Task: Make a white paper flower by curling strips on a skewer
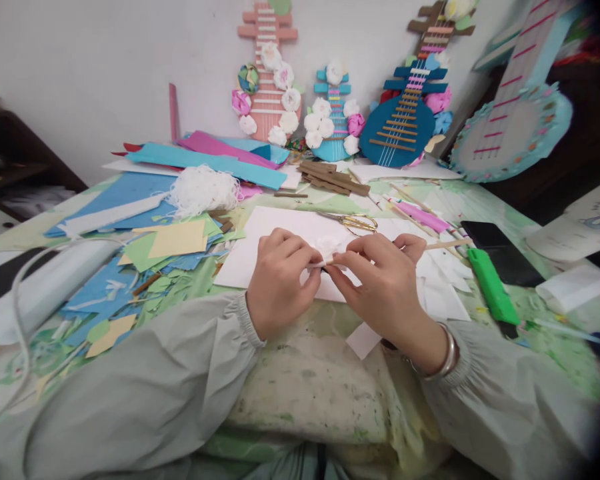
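My left hand is closed, its thumb and fingers pinching the left end of a small strip of white paper. Close beside it, my right hand is also closed, fingertips on the same spot. A thin wooden stick runs through the right hand and sticks out to its right. Whether the paper is wrapped around the stick's tip is hidden by the fingers. Both hands are above white paper sheets. Gold-handled scissors lie just beyond them. A small white paper piece shows below my right wrist.
Coloured paper scraps and a heap of white string cover the left. Brown strips lie behind. On the right are a green-handled tool and a black phone. Several decorated lute models, including a dark blue one, stand at the back.
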`<state>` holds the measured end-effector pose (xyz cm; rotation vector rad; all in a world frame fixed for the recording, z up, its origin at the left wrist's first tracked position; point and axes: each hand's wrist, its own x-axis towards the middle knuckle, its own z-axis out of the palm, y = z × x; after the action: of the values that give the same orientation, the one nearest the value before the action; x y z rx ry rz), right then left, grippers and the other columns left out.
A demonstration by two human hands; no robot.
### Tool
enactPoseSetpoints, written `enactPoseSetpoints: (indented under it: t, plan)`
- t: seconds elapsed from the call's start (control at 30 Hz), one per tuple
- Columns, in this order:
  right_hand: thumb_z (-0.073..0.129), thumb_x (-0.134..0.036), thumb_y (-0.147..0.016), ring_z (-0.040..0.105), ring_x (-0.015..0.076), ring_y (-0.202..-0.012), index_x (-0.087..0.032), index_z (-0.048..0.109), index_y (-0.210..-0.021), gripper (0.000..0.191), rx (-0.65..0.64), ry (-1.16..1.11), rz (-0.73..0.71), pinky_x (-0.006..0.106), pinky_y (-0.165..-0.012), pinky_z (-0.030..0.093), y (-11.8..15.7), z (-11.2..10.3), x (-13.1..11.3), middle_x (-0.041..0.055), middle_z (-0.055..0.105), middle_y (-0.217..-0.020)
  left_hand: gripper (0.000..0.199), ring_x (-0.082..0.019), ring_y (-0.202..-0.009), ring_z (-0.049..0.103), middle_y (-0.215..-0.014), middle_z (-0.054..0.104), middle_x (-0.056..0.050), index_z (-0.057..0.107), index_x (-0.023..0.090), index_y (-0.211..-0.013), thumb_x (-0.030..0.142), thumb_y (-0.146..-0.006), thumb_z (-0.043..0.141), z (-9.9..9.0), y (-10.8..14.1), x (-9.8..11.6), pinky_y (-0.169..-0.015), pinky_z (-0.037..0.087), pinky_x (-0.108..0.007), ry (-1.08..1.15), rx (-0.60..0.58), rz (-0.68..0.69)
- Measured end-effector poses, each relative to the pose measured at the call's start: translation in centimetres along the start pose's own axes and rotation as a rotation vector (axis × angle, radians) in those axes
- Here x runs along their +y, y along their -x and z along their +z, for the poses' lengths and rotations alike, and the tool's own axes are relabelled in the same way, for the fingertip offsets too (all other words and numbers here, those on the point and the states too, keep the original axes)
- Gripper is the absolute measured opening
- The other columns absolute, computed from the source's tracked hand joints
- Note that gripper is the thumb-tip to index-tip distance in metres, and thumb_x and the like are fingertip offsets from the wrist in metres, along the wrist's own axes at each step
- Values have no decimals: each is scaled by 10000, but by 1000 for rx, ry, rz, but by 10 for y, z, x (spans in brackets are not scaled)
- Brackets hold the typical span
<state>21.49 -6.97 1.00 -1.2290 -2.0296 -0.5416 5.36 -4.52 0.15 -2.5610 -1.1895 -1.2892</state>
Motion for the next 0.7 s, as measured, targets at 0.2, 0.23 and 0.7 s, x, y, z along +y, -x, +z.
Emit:
enactPoseSetpoints:
  t: [0.2,0.23,0.7]
  plan:
    - [487,-259,-872,509,167,-733,-194,572,-754,160,-42,61,-49,372,-772,200,-1,2,2,18,615,-756,51,-210,-824,516,-720,645,-31,616,172,-714,145,-744,585,-1,-1,-4,-750,385,-375,7,-13,-3]
    - [485,-281,-873,508,176,-742,-192,567,-783,151,-57,70,-46,374,-775,203,-2,2,3,24,614,-760,51,-211,-823,514,-716,640,-32,618,173,-716,145,-743,585,-2,-1,-5,-751,384,-376,-1,-7,1]
    - [523,-427,-838,473,182,-695,-181,534,-671,298,-46,58,11,356,-725,202,-3,2,8,14,574,-639,106,-207,-798,498,-695,604,-40,595,171,-696,100,-754,541,2,2,-2,-721,375,-369,-99,16,42]
